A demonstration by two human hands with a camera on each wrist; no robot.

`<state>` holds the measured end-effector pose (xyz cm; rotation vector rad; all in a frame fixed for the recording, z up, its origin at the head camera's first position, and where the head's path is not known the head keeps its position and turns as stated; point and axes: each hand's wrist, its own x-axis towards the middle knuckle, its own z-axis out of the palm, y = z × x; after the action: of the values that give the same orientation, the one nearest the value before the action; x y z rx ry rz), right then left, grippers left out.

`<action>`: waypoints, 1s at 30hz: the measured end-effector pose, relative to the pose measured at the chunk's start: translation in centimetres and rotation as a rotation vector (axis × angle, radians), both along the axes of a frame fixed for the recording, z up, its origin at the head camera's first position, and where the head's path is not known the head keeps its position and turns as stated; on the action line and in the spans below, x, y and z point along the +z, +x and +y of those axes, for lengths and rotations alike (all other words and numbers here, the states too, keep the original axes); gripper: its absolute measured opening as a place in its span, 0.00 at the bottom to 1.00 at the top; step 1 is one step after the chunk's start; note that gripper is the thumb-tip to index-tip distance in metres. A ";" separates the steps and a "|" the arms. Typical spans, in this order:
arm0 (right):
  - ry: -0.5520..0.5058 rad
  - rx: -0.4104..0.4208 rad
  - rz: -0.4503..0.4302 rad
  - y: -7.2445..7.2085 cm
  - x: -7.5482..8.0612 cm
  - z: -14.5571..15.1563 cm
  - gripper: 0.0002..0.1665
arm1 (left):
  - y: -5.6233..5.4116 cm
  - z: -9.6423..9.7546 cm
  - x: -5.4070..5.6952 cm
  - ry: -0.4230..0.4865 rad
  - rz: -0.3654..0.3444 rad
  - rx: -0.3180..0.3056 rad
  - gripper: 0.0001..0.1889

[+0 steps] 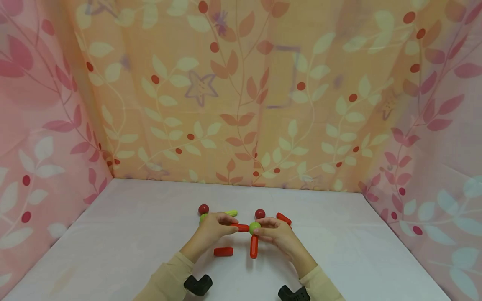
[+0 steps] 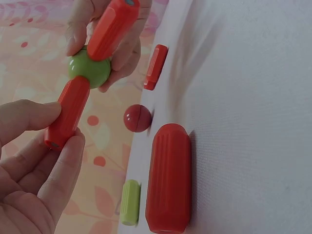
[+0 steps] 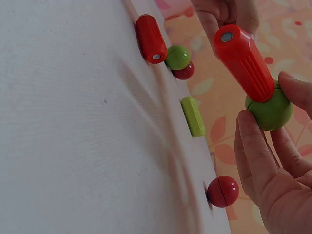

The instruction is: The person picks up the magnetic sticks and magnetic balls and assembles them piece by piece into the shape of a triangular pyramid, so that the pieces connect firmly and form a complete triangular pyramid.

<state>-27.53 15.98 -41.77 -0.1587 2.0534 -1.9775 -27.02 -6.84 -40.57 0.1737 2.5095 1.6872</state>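
Note:
Between the two hands, a green ball (image 1: 255, 228) is held up over the white table with two red rods joined to it. My left hand (image 1: 215, 229) pinches one red rod (image 2: 68, 112) between thumb and fingers, near its outer end. The fingertips of my right hand (image 1: 279, 236) grip the green ball from the other side. From the ball the second red rod (image 3: 246, 63) sticks out toward me, its free end showing a round metal disc. In the head view this second rod (image 1: 254, 247) points down toward the table's near side.
On the white table (image 1: 113, 242), a loose red rod (image 1: 224, 251) lies nearest me. Farther back are a red ball (image 1: 203, 209) beside a green ball (image 3: 178, 58), a yellow-green rod (image 1: 231, 213), another red ball (image 1: 260, 214) and a red rod (image 1: 284, 218). Patterned curtains (image 1: 241, 125) surround the table.

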 end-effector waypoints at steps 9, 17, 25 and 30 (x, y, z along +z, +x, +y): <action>0.054 0.027 0.018 0.0 0.1 0.0 0.31 | -0.1 -0.1 -0.2 -0.025 -0.018 -0.006 0.11; 0.031 0.013 0.013 -0.1 -0.1 -0.1 0.29 | -0.5 -0.8 0.1 -0.015 -0.004 0.010 0.11; 0.059 -0.021 0.017 -0.1 -0.3 -0.1 0.29 | -1.9 -3.0 0.1 0.037 0.048 0.117 0.09; 0.054 -0.005 0.010 -0.1 -0.5 -0.3 0.30 | -3.2 -5.4 -0.2 -0.002 0.062 0.208 0.11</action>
<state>-27.61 15.70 -42.28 -0.1531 2.1129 -1.9260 -30.24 -12.20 -40.77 -0.0376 2.6556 1.7781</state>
